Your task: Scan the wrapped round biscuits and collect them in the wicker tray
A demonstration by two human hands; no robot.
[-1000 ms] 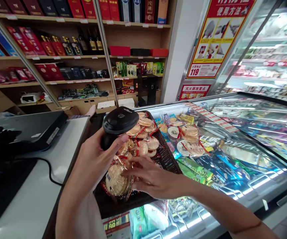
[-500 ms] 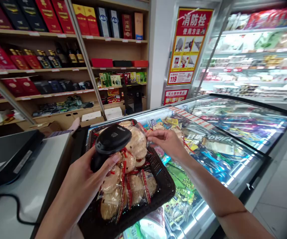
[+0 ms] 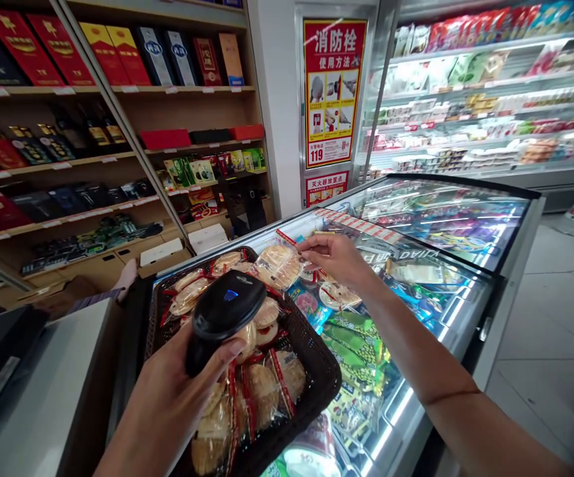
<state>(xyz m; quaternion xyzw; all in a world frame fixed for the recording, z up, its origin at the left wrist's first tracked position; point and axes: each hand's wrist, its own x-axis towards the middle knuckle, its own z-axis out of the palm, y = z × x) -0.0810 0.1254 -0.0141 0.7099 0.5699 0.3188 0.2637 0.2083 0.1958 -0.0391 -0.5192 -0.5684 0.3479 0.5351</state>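
My left hand (image 3: 187,377) is closed round the handle of a black barcode scanner (image 3: 227,305), on whose top a small blue light shows. Pinched by its edge in my right hand (image 3: 334,258) is a clear packet of round flatbreads (image 3: 278,266) with a red strip, raised over the far right rim of the basket. The scanner head points toward this packet, a short gap apart. Below both hands lies a dark woven basket (image 3: 324,377) with several similar packets (image 3: 267,391) in it. The scanner hides part of them.
The basket rests on a glass-topped freezer (image 3: 446,258) full of colourful packages. To the left is a white counter (image 3: 68,371) with a dark device. Shelves of boxes (image 3: 128,53) stand behind, and a lit refrigerated display (image 3: 476,99) at the right. A person's bare limb (image 3: 126,278) shows beyond the counter.
The packet in my right hand has come away from the pile, tilting flatter. A blue light now shows on the scanner. The camera view has turned to the right.
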